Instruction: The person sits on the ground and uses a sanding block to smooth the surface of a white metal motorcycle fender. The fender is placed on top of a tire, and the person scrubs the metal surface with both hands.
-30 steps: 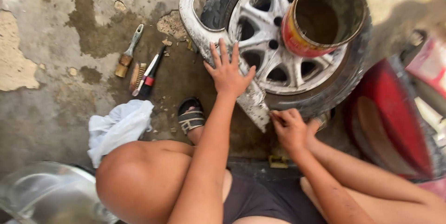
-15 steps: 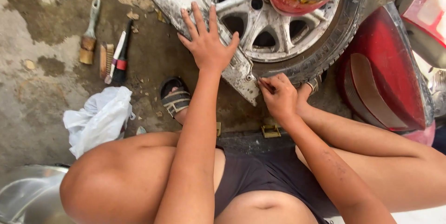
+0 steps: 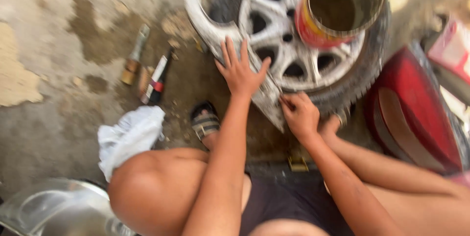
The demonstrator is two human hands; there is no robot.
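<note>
1. Left hand (image 3: 240, 72): fingers spread wide, palm flat on the long grey-white scuffed plastic trim panel (image 3: 215, 35), which leans against the silver alloy wheel (image 3: 293, 30).
2. Right hand (image 3: 299, 113): closed at the panel's lower edge; what it pinches is too blurred to tell.
3. Red-yellow metal can (image 3: 338, 6) sits on the wheel.

Bare concrete floor (image 3: 44, 133) at the left of the frame gives the widest open passage. Toward the upper middle, a brush (image 3: 134, 57) and two small tools (image 3: 155, 80) lie side by side, narrowing the way to the wheel (image 3: 293, 40). A white rag (image 3: 128, 135) sits at centre left, just beside the sandalled foot (image 3: 205, 123). The can (image 3: 338, 8) covers the wheel's upper right (its hub stays partly reachable). A red panel (image 3: 411, 108) walls off the right; a metal basin (image 3: 54, 211) fills the lower left corner.
</note>
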